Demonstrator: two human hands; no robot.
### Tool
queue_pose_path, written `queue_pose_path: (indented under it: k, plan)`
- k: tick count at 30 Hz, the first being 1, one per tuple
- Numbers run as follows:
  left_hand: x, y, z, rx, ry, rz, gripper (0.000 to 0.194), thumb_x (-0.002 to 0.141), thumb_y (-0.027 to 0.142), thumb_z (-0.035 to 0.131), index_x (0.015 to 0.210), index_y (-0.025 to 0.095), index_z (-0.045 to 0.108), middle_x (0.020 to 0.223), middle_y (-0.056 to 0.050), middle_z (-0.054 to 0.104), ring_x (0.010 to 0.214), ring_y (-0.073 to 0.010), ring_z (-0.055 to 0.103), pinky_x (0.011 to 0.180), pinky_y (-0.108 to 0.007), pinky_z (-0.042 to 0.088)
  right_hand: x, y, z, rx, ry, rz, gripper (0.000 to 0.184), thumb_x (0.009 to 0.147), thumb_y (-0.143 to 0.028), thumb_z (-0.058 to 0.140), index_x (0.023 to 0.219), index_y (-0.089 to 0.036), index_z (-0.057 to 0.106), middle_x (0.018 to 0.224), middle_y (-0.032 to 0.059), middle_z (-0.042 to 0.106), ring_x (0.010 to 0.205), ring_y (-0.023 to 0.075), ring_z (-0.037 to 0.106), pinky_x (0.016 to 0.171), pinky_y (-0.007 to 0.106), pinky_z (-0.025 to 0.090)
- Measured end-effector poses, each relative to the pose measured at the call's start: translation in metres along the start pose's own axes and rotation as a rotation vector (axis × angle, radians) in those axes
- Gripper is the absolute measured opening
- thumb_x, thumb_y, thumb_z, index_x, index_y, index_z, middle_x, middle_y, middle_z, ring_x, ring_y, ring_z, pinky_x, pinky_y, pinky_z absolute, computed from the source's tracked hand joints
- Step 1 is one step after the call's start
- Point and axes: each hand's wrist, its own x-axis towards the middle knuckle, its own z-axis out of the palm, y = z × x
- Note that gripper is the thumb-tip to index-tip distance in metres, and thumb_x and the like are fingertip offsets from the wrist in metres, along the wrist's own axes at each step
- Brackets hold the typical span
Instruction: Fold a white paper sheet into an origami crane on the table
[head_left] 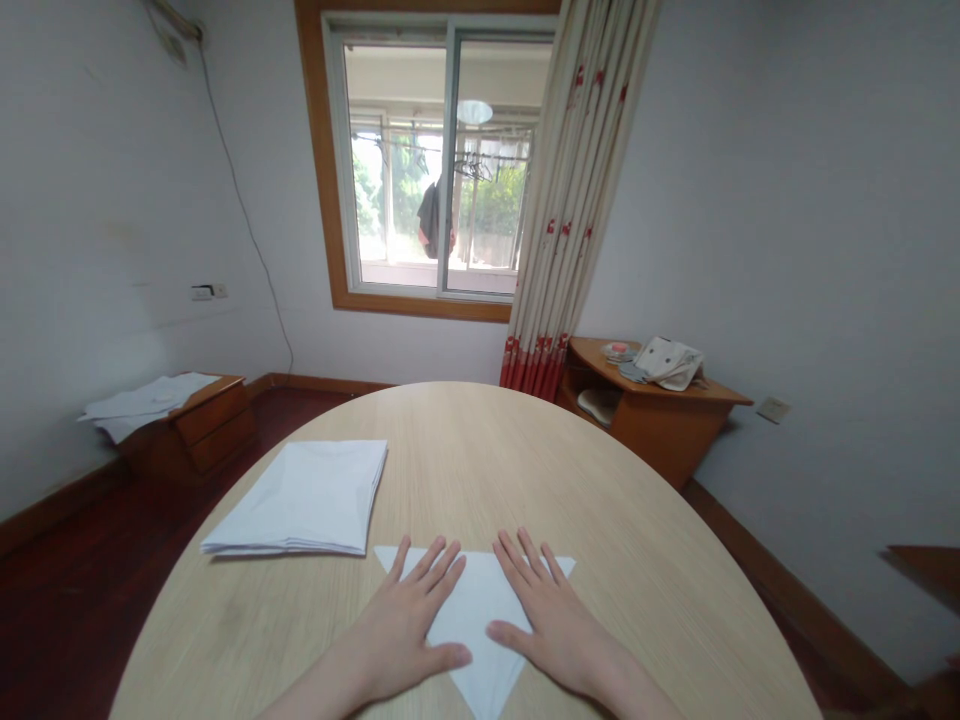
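A white sheet of paper folded into a triangle (480, 610) lies on the round wooden table (600, 500), its long edge away from me and a point towards me. My left hand (412, 620) rests flat on its left side, fingers spread. On the right side lies my right hand (551, 620), also flat with the fingers apart. Both thumbs point inward over the paper without meeting. Parts of the triangle are hidden beneath the hands. Left of it, beyond my left hand, sits a stack of white paper (315, 495).
Behind the table to the right stands a wooden corner cabinet (652, 430) with a white cloth bag (670, 362) on top. At the left wall, a low drawer cabinet (217, 425) carries loose papers (146, 402). A curtain (570, 200) hangs beside the window.
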Motion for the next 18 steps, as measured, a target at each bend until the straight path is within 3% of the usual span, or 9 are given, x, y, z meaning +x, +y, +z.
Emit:
queue_pose_path:
  k: [5,9,13,18]
  plan:
    - [0.001,-0.003,-0.011,-0.09,-0.047,0.076,0.096,0.077,0.07,0.058,0.151,0.023,0.018,0.154,-0.012,0.02,0.142,-0.0292,0.018,0.115,-0.055,0.006,0.0,0.002,-0.002,0.01,-0.021,0.001,0.079,0.089,-0.066,0.039,0.15,-0.025,0.012,0.157,0.0054,0.004,0.145,0.0287,-0.003,0.116,0.055,0.003]
    - [0.002,-0.003,-0.018,-0.114,-0.018,0.042,0.098,0.07,0.067,0.067,0.148,0.022,0.028,0.151,-0.014,0.029,0.139,-0.0302,0.028,0.115,-0.052,0.014,-0.003,0.007,-0.007,0.07,-0.017,-0.062,0.073,0.09,-0.064,0.041,0.149,-0.028,0.016,0.158,0.0053,0.005,0.145,0.0275,-0.001,0.116,0.055,0.003]
    - [0.002,-0.001,-0.02,-0.127,0.025,0.001,0.094,0.068,0.067,0.069,0.145,0.025,0.035,0.148,-0.013,0.036,0.136,-0.029,0.035,0.114,-0.049,0.021,-0.007,0.005,-0.019,0.159,-0.037,-0.137,0.085,0.079,-0.065,0.059,0.147,-0.027,0.026,0.157,0.0084,0.013,0.144,0.0276,0.01,0.117,0.05,0.008]
    - [0.001,-0.003,-0.018,-0.118,0.076,0.0,0.09,0.068,0.071,0.067,0.142,0.027,0.042,0.145,-0.011,0.042,0.133,-0.0297,0.041,0.113,-0.046,0.026,-0.009,0.002,-0.026,0.17,-0.055,-0.122,0.103,0.063,-0.065,0.073,0.146,-0.023,0.03,0.155,0.0105,0.02,0.144,0.0289,0.015,0.118,0.048,0.01]
